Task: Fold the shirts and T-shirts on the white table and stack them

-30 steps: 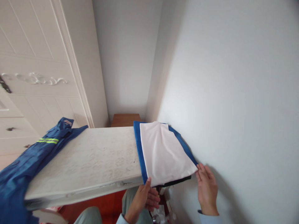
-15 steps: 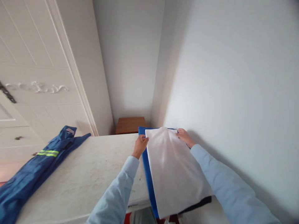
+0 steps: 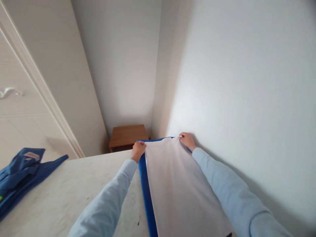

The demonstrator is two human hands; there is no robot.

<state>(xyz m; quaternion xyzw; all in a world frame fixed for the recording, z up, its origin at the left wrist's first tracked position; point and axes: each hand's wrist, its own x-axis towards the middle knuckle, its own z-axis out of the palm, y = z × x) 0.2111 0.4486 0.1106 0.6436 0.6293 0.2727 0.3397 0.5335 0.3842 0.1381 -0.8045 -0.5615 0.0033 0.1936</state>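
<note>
Lightly creased white cloth [image 3: 175,187]

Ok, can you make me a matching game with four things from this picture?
Things:
1. white cloth
2. brown wooden stand
3. dark blue garment
4. right hand

Places and looks:
A. pinching a far edge, right beside the wall
B. lying over something bright blue
C. back in the far corner
D. at the left edge of the picture, with a pale patch on it

Right pairs: 1-B, 2-C, 3-D, 4-A.
</note>
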